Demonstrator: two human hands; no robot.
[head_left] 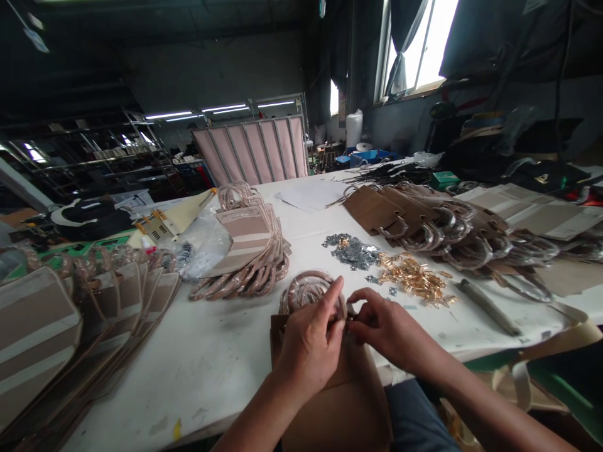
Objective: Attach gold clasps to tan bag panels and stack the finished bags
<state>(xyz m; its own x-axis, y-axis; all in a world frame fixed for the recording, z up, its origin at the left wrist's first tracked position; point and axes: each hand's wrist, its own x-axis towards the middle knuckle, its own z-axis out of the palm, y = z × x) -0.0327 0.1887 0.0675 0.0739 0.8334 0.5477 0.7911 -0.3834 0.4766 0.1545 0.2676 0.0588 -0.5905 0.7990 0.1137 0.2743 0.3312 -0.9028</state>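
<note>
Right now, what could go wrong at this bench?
Drop: the brown panel under the hands extends past the edge of the white table, so it might slide off if let go.

Scatter: the gold metal pieces and grey metal plates lie loose near the right hand; a sweep could mix or spill them.

Snag: several handle loops bunch beside the left hand and might catch.

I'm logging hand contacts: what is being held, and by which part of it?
The left hand seems to hold the wrapped handle near its right-side end; what, if anything, the right hand pinches there is hidden.
</note>
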